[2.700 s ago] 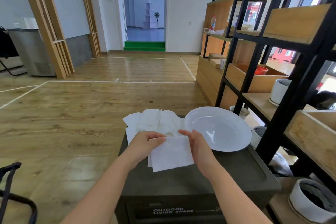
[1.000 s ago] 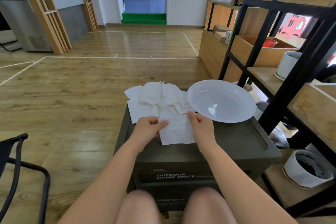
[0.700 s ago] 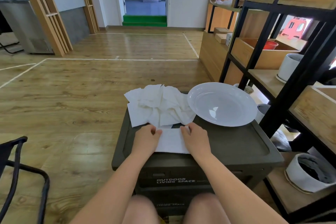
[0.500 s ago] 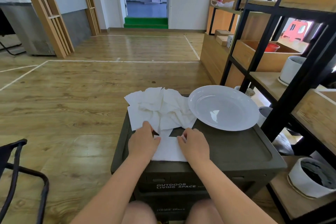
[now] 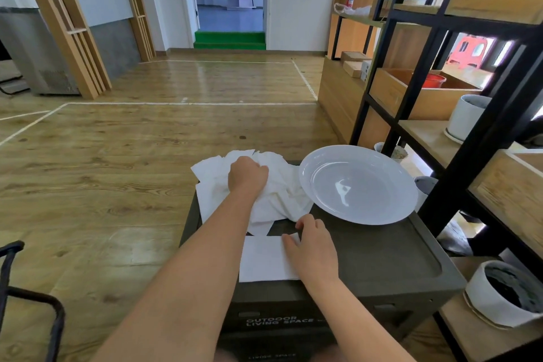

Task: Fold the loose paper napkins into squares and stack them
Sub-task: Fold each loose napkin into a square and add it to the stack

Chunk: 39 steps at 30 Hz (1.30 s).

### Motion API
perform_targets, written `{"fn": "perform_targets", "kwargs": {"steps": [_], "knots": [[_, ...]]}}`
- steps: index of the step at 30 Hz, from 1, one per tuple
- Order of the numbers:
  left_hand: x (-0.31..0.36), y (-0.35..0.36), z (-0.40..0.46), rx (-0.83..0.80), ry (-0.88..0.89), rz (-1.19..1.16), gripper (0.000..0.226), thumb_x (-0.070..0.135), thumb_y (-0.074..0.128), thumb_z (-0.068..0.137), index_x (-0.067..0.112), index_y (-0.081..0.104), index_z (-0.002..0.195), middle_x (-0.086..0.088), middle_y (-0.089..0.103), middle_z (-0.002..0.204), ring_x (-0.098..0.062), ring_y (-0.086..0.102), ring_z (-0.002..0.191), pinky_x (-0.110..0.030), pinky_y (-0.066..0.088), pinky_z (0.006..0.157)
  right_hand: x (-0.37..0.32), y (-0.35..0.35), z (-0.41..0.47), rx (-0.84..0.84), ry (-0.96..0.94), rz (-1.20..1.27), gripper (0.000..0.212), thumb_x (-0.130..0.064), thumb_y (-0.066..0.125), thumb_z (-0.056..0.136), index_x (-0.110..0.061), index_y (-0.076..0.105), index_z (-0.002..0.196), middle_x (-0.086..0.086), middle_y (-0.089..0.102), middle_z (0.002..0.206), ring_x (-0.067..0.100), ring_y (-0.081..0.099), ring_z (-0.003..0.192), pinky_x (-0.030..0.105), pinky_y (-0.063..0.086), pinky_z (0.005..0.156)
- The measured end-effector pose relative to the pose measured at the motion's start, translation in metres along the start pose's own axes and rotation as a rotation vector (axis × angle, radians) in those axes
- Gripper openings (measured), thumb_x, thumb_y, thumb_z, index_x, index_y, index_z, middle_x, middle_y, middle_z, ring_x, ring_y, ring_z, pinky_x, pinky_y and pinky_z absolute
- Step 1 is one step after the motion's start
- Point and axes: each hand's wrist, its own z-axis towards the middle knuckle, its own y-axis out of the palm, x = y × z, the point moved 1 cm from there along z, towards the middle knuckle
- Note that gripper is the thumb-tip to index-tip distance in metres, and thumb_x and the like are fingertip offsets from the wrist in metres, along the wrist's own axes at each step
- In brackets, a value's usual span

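One folded napkin [image 5: 266, 258] lay flat at the near edge of the dark box lid [image 5: 382, 256], the right hand [image 5: 313, 247] resting on it with relaxed fingers. The left hand [image 5: 247, 175] had curled its fingers into the loose napkin pile [image 5: 282, 194] beside the white plate [image 5: 357, 184], seemingly gripping one. Next, I judged, it must lift a single sheet clear without dragging the others.

In front of you a dark storage box [image 5: 382, 261] on the wooden floor [image 5: 117, 156] serves as the bench, carrying a heap of loose napkins [image 5: 279, 194] at its far left, a white plate [image 5: 357, 185] at its far right and a folded napkin [image 5: 264, 258] at its near edge.
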Motion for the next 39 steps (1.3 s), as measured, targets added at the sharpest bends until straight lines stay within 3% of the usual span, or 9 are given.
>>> {"fn": "perform_targets", "kwargs": {"steps": [5, 8, 12, 16, 19, 23, 29, 32, 39], "knots": [[0.005, -0.017, -0.025, -0.032, 0.177, -0.309, 0.01, 0.026, 0.064, 0.084, 0.019, 0.061, 0.078, 0.007, 0.062, 0.07, -0.01, 0.06, 0.068, -0.023, 0.042, 0.059, -0.001, -0.011, 0.003, 0.05, 0.008, 0.349, 0.025, -0.034, 0.07, 0.082, -0.025, 0.046, 0.08, -0.008, 0.049, 0.08, 0.008, 0.048, 0.068, 0.013, 0.039, 0.055], [-0.004, -0.038, -0.048, -0.244, 0.274, -0.45, 0.003, 0.028, 0.067, 0.085, 0.028, 0.064, 0.084, 0.011, 0.066, 0.064, 0.0, 0.06, 0.055, -0.012, 0.043, 0.055, -0.006, -0.028, 0.009, -0.008, 0.086, 0.629, 0.015, -0.034, 0.061, 0.089, -0.033, 0.052, 0.1, -0.01, 0.057, 0.102, 0.002, 0.055, 0.086, 0.008, 0.044, 0.063], [-0.022, -0.063, -0.069, -0.402, 0.292, -0.575, 0.009, 0.029, 0.066, 0.087, 0.033, 0.071, 0.081, 0.013, 0.064, 0.066, -0.001, 0.056, 0.056, -0.014, 0.048, 0.061, -0.019, -0.047, 0.022, -0.425, 0.47, 1.272, 0.049, -0.052, 0.055, 0.087, -0.028, 0.044, 0.128, 0.0, 0.057, 0.122, 0.018, 0.06, 0.107, 0.028, 0.053, 0.08], [-0.043, -0.075, -0.085, -0.484, 0.205, -0.738, 0.017, 0.024, 0.062, 0.091, 0.033, 0.072, 0.08, 0.013, 0.062, 0.074, -0.003, 0.053, 0.057, -0.019, 0.046, 0.067, -0.03, -0.05, 0.02, -0.702, 0.483, 1.386, 0.055, -0.049, 0.059, 0.084, -0.025, 0.045, 0.131, 0.005, 0.058, 0.13, 0.026, 0.058, 0.116, 0.042, 0.048, 0.098], [-0.061, -0.077, -0.094, -0.461, 0.128, -0.704, 0.014, 0.028, 0.062, 0.091, 0.032, 0.074, 0.085, 0.012, 0.07, 0.082, -0.002, 0.059, 0.063, -0.023, 0.045, 0.069, -0.036, -0.045, 0.02, -0.492, 0.375, 1.266, 0.031, -0.03, 0.059, 0.092, -0.023, 0.053, 0.123, 0.003, 0.061, 0.122, 0.023, 0.061, 0.11, 0.043, 0.054, 0.09], [-0.07, -0.067, -0.101, -0.247, 0.003, -0.628, 0.018, 0.041, 0.062, 0.088, 0.027, 0.073, 0.085, 0.011, 0.072, 0.086, -0.004, 0.063, 0.075, -0.023, 0.045, 0.069, -0.035, -0.044, 0.02, -0.348, 0.275, 0.933, 0.01, -0.032, 0.057, 0.094, -0.026, 0.062, 0.1, -0.005, 0.066, 0.105, 0.015, 0.063, 0.099, 0.029, 0.055, 0.078], [-0.077, -0.041, -0.111, -0.158, -0.003, -0.332, 0.021, 0.036, 0.06, 0.09, 0.019, 0.07, 0.084, 0.008, 0.068, 0.088, -0.007, 0.061, 0.083, -0.021, 0.043, 0.064, -0.023, -0.031, 0.015, -0.155, 0.267, 0.609, 0.041, -0.034, 0.049, 0.096, 0.002, 0.059, 0.081, 0.017, 0.055, 0.078, 0.03, 0.055, 0.073, 0.034, 0.051, 0.075], [-0.084, -0.035, -0.116, -0.21, -0.031, -0.239, 0.021, 0.033, 0.059, 0.091, 0.019, 0.069, 0.079, 0.004, 0.069, 0.084, -0.012, 0.065, 0.077, -0.023, 0.046, 0.061, -0.012, -0.024, 0.009, -0.107, 0.142, 0.353, 0.043, -0.031, 0.049, 0.094, -0.013, 0.036, 0.058, 0.001, 0.034, 0.055, 0.012, 0.032, 0.051, 0.023, 0.026, 0.05], [-0.091, -0.033, -0.122, -0.234, -0.052, -0.067, 0.028, 0.033, 0.061, 0.088, 0.008, 0.072, 0.079, -0.008, 0.072, 0.079, -0.024, 0.068, 0.078, -0.038, 0.053, 0.077, -0.001, -0.016, 0.004, -0.092, 0.042, 0.124, 0.043, -0.032, 0.051, 0.093, -0.014, 0.034, 0.057, -0.002, 0.032, 0.052, 0.012, 0.03, 0.049, 0.026, 0.022, 0.046]]}}
